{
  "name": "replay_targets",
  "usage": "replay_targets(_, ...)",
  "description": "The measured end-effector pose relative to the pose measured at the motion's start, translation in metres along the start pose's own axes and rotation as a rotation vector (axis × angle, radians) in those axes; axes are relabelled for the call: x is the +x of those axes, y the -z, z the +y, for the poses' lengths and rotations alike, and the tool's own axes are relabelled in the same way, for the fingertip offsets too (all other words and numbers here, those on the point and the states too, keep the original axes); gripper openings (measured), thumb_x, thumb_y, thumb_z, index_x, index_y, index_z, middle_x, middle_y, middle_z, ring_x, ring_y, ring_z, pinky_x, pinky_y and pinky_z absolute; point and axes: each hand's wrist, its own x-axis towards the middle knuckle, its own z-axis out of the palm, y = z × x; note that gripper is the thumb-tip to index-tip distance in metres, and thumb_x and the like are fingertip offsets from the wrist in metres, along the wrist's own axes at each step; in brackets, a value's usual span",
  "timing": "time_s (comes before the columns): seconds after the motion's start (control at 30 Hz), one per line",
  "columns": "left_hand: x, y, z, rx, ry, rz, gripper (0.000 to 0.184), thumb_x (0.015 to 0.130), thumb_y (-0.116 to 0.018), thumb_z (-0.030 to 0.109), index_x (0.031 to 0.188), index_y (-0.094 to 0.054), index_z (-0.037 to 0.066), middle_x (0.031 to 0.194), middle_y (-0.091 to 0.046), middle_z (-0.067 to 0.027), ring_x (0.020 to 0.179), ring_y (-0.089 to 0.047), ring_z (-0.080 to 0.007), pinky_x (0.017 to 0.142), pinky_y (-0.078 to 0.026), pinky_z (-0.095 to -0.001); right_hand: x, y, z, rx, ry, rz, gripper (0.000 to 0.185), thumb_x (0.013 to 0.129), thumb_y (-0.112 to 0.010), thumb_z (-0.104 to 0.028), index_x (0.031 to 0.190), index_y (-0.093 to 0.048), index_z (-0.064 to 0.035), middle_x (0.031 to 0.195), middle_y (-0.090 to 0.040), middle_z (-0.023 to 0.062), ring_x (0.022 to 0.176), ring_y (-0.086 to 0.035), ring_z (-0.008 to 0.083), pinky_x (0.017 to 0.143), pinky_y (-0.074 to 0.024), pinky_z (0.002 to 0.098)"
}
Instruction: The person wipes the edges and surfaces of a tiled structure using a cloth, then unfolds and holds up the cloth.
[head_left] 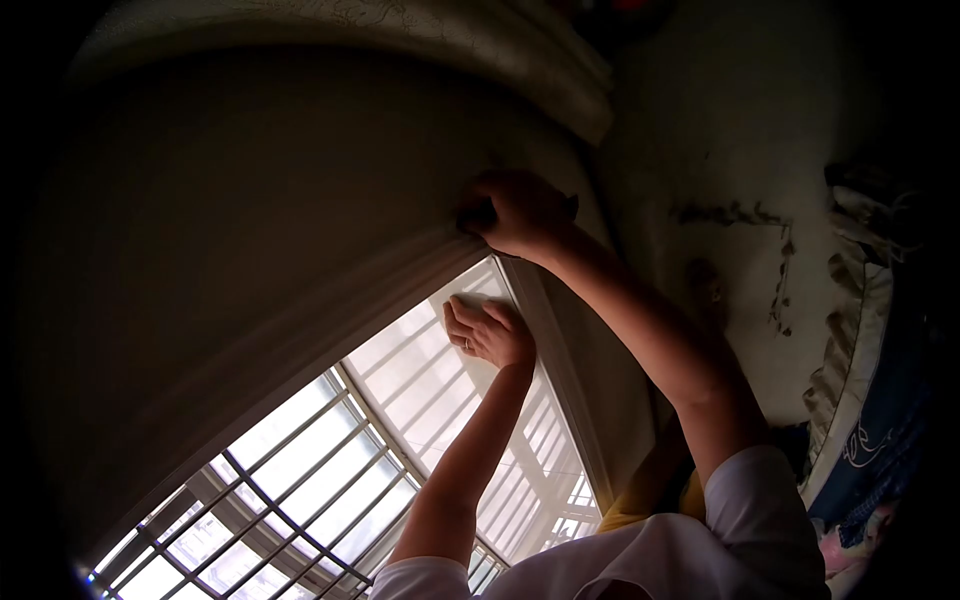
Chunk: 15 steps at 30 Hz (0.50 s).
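Observation:
My left hand [490, 332], with a ring on one finger, rests against the pale side panel [400, 365] of the window recess, its fingers slightly bent and apart. Above it, my right hand [515, 212] is at the top corner of the recess, beside the dark wall [250, 200]. Its fingers are curled round something dark that I cannot make out. Shadow hides most of those fingertips.
A barred window [310, 480] lets in bright light at the lower left. Pale cloth [500, 50] lies across the top. At the right are a wall with dark marks [740, 215], a ruffled fabric edge [835, 360] and blue fabric [880, 440].

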Motion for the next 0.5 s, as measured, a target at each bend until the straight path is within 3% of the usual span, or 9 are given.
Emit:
replay_targets(0.07, -0.001, 0.001, 0.000, -0.012, 0.034, -0.042, 0.061, 0.091, -0.030, 0.046, 0.137, -0.030, 0.006, 0.141, -0.030, -0.0106, 0.127, -0.029, -0.0346, 0.100, -0.028, -0.0510, -0.003, 0.002, 0.007, -0.106, -0.085, -0.022, 0.013, 0.068, -0.074, -0.014, 0.078, -0.069, -0.0076, 0.077, -0.067, 0.0085, 0.073, -0.065, 0.0235, 0.067, -0.0515, 0.0327)
replay_targets(0.2, 0.000, 0.004, 0.002, -0.012, 0.009, -0.054, 0.061, 0.091, -0.034, 0.041, 0.138, -0.028, 0.003, 0.143, -0.024, -0.0144, 0.130, -0.025, -0.0358, 0.100, -0.028, -0.0527, -0.003, 0.002, -0.014, 0.030, -0.003, -0.010, 0.010, 0.070, -0.072, -0.012, 0.078, -0.068, -0.0080, 0.077, -0.066, 0.0084, 0.073, -0.065, 0.0244, 0.067, -0.0513, 0.0344)
replay_targets(0.5, -0.001, 0.004, 0.003, 0.010, 0.027, -0.045, 0.061, 0.090, -0.033, 0.041, 0.138, -0.028, 0.003, 0.141, -0.028, -0.0118, 0.129, -0.028, -0.0336, 0.101, -0.027, -0.0505, -0.006, -0.003, -0.011, -0.190, 0.090, 0.065, 0.009, 0.071, -0.073, -0.014, 0.077, -0.068, -0.0099, 0.078, -0.065, 0.0073, 0.074, -0.065, 0.0248, 0.067, -0.0510, 0.0356)
